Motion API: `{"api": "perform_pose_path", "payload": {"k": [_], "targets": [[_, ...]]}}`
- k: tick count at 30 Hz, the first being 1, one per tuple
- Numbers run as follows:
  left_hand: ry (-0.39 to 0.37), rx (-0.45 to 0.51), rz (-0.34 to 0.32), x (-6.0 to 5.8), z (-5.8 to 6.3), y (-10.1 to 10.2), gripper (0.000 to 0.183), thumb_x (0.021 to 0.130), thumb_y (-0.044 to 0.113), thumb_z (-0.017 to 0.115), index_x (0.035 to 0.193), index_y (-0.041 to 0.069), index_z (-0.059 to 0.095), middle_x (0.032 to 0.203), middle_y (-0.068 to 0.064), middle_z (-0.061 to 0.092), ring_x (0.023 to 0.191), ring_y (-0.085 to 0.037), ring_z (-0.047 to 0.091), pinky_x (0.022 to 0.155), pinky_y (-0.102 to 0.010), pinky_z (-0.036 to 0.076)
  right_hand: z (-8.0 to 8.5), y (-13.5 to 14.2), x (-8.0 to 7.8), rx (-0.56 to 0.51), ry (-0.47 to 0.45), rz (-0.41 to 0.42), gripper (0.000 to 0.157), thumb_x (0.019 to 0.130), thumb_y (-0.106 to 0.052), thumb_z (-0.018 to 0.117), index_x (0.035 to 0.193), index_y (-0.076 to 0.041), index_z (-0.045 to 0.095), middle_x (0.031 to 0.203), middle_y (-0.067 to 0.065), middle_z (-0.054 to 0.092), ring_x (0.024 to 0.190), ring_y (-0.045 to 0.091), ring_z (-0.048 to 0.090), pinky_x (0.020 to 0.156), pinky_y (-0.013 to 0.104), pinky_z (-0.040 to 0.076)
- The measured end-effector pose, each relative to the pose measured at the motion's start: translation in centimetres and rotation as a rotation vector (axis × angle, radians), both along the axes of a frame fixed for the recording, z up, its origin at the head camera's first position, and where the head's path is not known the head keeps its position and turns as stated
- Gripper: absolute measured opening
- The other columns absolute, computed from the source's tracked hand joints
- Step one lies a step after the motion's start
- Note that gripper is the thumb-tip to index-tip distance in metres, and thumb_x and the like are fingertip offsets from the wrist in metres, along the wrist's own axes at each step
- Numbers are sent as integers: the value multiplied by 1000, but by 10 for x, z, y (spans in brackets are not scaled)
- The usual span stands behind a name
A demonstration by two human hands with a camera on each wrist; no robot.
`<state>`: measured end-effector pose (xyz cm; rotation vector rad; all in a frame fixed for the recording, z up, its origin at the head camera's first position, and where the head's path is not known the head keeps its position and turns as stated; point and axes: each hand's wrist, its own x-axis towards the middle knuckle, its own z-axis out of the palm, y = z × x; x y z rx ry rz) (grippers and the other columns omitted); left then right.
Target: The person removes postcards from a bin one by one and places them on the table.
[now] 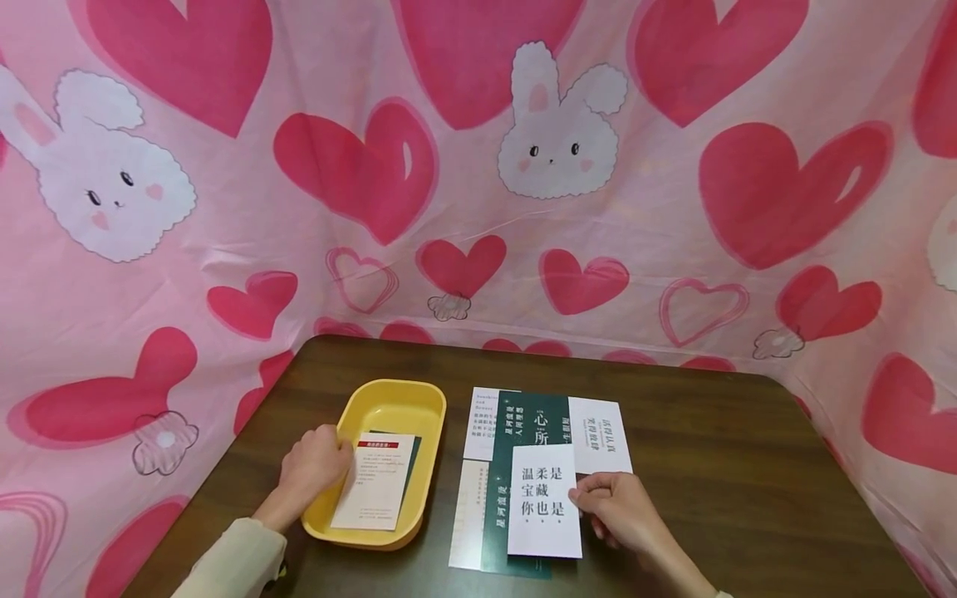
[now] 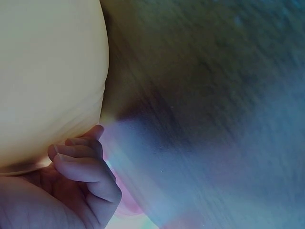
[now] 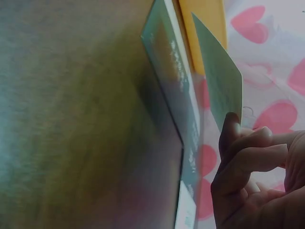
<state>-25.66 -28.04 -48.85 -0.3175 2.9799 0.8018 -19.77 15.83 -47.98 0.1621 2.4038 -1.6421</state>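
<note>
My left hand point(image 1: 316, 467) grips the left rim of a yellow plastic tray point(image 1: 407, 394); in the left wrist view its curled fingers point(image 2: 81, 167) lie against the tray's pale outer wall point(image 2: 52, 81). Inside the tray, a white card with a red band point(image 1: 380, 490) rests over a dark green one point(image 1: 411, 469). My right hand point(image 1: 616, 507) pinches a white card with dark Chinese characters point(image 1: 546, 531) by its right edge. This card is raised over a spread of green and white cards; its plain back point(image 3: 221, 76) faces the right wrist camera.
On the brown wooden table point(image 1: 718, 482), right of the tray, lie a dark green card point(image 1: 497, 498), a white card at the left point(image 1: 482, 423), another at the right point(image 1: 601, 432) and a pale card point(image 1: 467, 531). A pink heart-and-rabbit cloth point(image 1: 643, 216) hangs behind and at the sides.
</note>
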Motion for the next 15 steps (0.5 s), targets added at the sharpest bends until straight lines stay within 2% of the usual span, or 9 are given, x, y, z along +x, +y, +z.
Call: {"api": "perform_pose_path", "payload": {"k": [15], "targets": [[2, -4, 1, 1, 1, 1, 19, 99, 13, 63, 98, -5, 63, 72, -11, 55, 59, -24, 55, 59, -33, 50, -12, 4, 10, -19, -29, 20, 13, 94, -13, 75, 91, -1, 72, 58, 4, 55, 46, 13, 47, 43, 27, 36]]}}
